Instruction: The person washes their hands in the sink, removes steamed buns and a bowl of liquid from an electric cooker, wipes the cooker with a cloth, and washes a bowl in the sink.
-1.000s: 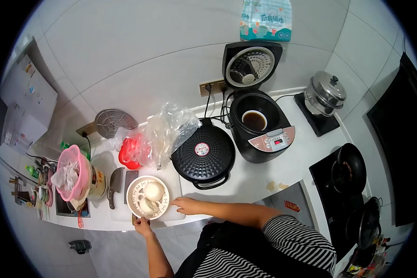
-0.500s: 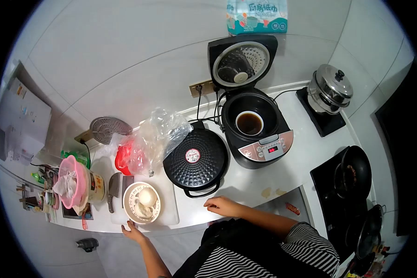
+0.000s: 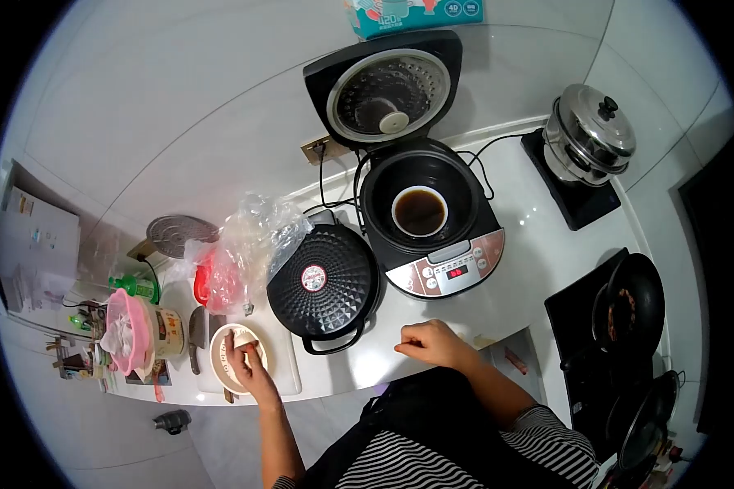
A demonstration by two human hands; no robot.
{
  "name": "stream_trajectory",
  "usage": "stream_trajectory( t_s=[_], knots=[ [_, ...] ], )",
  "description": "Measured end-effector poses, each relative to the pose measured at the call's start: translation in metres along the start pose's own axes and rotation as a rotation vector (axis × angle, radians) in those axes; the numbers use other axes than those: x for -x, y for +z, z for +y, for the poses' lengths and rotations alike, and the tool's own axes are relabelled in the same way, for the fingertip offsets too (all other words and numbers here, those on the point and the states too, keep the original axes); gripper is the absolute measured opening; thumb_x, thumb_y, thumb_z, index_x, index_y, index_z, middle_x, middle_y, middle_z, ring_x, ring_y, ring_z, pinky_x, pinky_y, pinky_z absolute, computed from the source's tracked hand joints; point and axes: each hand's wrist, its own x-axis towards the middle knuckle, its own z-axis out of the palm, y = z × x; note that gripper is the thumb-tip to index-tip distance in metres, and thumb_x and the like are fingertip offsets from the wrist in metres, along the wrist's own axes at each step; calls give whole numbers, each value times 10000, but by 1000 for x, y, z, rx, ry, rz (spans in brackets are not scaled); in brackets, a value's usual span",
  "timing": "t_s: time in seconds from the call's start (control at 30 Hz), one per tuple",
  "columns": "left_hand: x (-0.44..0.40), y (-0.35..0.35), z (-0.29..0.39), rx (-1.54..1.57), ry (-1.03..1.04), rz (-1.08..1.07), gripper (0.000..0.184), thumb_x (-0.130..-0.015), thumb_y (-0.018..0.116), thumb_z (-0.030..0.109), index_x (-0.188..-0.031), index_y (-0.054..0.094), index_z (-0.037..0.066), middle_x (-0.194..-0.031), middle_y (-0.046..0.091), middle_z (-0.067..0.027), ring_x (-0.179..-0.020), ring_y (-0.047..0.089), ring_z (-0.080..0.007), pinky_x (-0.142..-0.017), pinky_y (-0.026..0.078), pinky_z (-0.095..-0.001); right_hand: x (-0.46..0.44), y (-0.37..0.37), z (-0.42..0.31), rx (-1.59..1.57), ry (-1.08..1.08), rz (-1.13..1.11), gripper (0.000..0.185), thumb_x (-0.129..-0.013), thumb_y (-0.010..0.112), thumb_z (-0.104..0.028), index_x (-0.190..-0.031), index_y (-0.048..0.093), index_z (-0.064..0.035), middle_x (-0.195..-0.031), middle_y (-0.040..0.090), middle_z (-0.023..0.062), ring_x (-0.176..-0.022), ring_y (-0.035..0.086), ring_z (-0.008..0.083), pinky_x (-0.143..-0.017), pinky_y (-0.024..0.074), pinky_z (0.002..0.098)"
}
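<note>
Cream round bowl (image 3: 221, 365), mouth upward, beneath the left hand (image 3: 251, 371)

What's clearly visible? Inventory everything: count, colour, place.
Rice cooker: 1, black, centre
Small bowl: 1, white, inside rice cooker
Round appliance: 1, black, left of rice cooker
Steel pot: 1, silver, back right
Pans: count unclear, black, right
Plastic bags: count unclear, clear, left
Basin: 1, pink, far left
Cleaver: 1, grey, left
Cream bowl: 1, cream, left
Pack: 1, teal, top
Left hand: 1, bare, at cream bowl
Right hand: 1, bare, front centre
</note>
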Motion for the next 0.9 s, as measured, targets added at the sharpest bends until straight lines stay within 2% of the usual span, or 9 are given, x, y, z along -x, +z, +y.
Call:
stream_trajectory(
  t_s=[0.07,0.1,0.13,0.23,0.33,0.43,0.7,0.77,0.9],
  knots=[
    [2,13,-6,54,-23,-83,120,-908,508,68,-904,601,-6,-1382,421,-170,-1271,389,-287,-1057,282,-392,4,-14,4,-16,9,39,234,-804,669,-213,-728,574,-13,-630,597,130,-553,577,283,-537,432,353],
    [4,22,-4,160,-112,-128,127,-888,501,13,-983,577,-22,-1366,441,-178,-1272,392,-306,-1072,267,-399,6,-20,6,-28,21,75,230,-800,673,-208,-723,577,-13,-626,596,132,-550,578,281,-532,431,349],
    [4,28,0,-121,113,-154,336,-826,541,-26,-1160,520,-4,-1390,407,-198,-1307,352,-329,-1091,242,-410,8,-25,7,-39,34,110,227,-797,677,-202,-718,579,-14,-621,594,134,-548,578,278,-527,430,346],
    [10,52,10,-164,38,-361,725,-696,617,-35,-1372,380,77,-1440,317,-222,-1365,250,-365,-1105,214,-427,13,-40,11,-42,69,95,217,-789,684,-191,-722,584,-10,-623,598,134,-548,580,272,-521,428,341],
    [18,66,23,-319,25,-496,512,-738,664,46,-1234,542,81,-1428,324,-244,-1356,241,-413,-1087,248,-441,16,-46,17,-80,96,75,223,-790,683,-191,-727,583,-2,-627,603,137,-552,583,276,-524,432,343],
    [22,80,36,-292,9,-561,386,-759,681,95,-1137,606,71,-1419,331,-256,-1353,246,-417,-1078,263,-445,19,-51,21,-118,125,63,232,-793,681,-198,-734,583,4,-636,607,141,-563,587,283,-533,437,347],
    [31,100,60,-309,19,-596,347,-775,680,119,-1113,620,67,-1418,349,-235,-1346,294,-379,-1073,270,-422,27,-61,27,-129,173,70,241,-810,666,-215,-743,591,4,-667,619,142,-596,595,290,-561,442,359],
    [35,102,69,-239,-19,-617,324,-769,673,84,-1089,625,71,-1383,389,-256,-1327,306,-407,-1066,279,-433,29,-58,33,-149,71,169,234,-807,674,-167,-698,564,8,-571,548,88,-481,472,153,-469,356,303],
    [42,102,66,-242,4,-658,304,-772,660,60,-1074,629,71,-1360,432,-234,-1305,354,-393,-1055,298,-418,30,-61,33,-162,90,152,232,-803,681,-171,-704,570,7,-575,549,89,-483,474,157,-472,359,300]
  ],
)
